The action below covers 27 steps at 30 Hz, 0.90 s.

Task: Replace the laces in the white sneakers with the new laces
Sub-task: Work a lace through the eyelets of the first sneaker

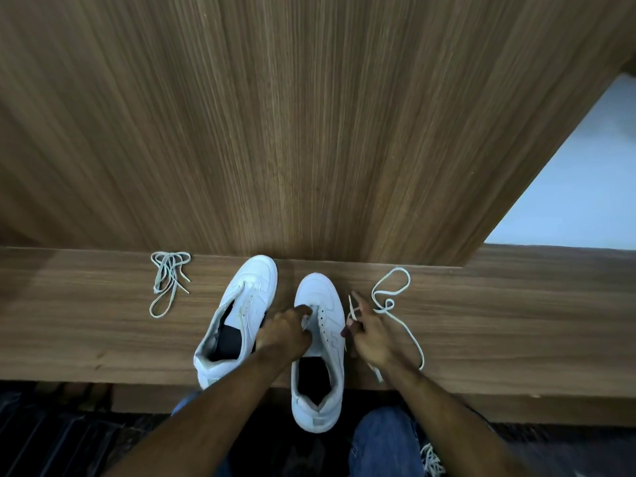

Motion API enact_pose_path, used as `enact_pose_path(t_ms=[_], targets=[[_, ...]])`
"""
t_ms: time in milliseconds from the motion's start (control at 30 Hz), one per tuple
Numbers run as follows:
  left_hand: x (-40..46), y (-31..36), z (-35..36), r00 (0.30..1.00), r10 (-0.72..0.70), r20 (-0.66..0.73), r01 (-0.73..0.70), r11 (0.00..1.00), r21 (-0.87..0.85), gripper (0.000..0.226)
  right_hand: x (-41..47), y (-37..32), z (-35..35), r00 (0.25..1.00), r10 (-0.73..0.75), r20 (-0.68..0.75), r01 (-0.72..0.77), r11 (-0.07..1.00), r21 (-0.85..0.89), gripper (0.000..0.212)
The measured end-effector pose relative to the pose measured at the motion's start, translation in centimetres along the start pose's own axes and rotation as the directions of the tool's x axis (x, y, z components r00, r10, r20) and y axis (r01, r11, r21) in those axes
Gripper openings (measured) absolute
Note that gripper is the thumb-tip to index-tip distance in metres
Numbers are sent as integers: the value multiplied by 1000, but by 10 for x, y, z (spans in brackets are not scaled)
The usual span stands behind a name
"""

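Two white sneakers stand side by side on a wooden ledge, toes pointing away from me. The left sneaker has no lace in its eyelets. My left hand rests on the right sneaker and grips its tongue area. My right hand is just right of that shoe and pinches a white lace, whose loose length loops over the ledge to the right. A greyish bundle of laces lies to the left of the shoes.
A tall wood panel rises directly behind the ledge. A pale floor or wall shows at the right. Below the ledge are my blue-jeaned knees, a dark floor and a frayed lace end near my right knee.
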State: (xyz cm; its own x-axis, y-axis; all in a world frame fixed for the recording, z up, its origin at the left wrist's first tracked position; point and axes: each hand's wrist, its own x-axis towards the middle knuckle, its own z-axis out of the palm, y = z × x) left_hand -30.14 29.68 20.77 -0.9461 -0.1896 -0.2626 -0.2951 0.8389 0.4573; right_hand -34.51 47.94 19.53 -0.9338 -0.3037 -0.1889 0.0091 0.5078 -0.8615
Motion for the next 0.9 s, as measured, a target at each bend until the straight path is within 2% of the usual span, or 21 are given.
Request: enact_pose_path(t_ms=[133, 233, 367, 533, 733, 900], targets=[[6, 12, 1, 998, 59, -5, -58, 991, 123, 40, 5, -2, -2, 999, 21, 35, -13, 979, -205, 34], [14, 17, 1, 1000, -5, 12, 5, 999, 48, 32, 10, 3, 2, 999, -14, 37, 22, 971, -239, 24], [27, 8, 6, 999, -35, 40, 39, 993, -107, 32, 16, 5, 3, 999, -50, 10, 50, 976, -211, 22], [39, -6, 24, 999, -23, 38, 30, 980, -197, 46, 22, -1, 4, 999, -41, -32, 33, 975, -219, 36], [41, -5, 26, 998, -62, -1, 59, 954, -295, 30, 25, -9, 5, 998, -56, -38, 37, 926, -375, 23], [38, -1, 24, 997, -77, -21, 64, 925, -375, 21, 28, -16, 11, 996, -48, -72, 7, 875, -483, 24]])
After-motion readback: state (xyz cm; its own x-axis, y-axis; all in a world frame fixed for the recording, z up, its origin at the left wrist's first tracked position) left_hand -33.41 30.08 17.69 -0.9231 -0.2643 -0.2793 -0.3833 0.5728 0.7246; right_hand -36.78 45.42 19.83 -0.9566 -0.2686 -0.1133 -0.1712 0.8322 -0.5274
